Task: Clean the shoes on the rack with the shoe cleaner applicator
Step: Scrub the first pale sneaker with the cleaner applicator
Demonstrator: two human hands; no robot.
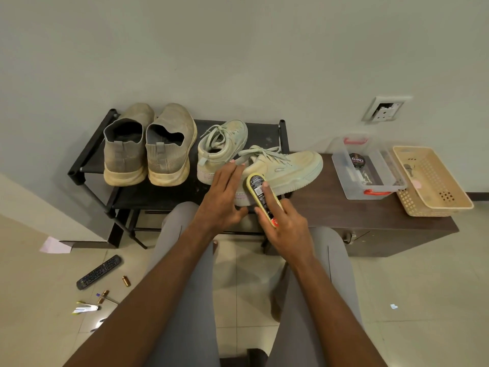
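Observation:
A pale green lace-up sneaker (288,168) lies sideways across the right end of the black shoe rack (90,160) and the dark cabinet top (344,207). My left hand (222,197) rests with straight fingers on its heel. My right hand (285,223) grips a yellow shoe cleaner applicator (258,192) and holds it against the sneaker's heel side. The matching green sneaker (222,147) stands behind it on the rack. Two grey slip-on shoes (124,149) (169,147) stand at the rack's left.
A clear plastic box (370,186) with red clips holds a polish tin (356,160). A beige basket (434,197) sits right of it on the cabinet. A remote (99,271), batteries and small scraps lie on the tiled floor at left. My grey-trousered knees are below.

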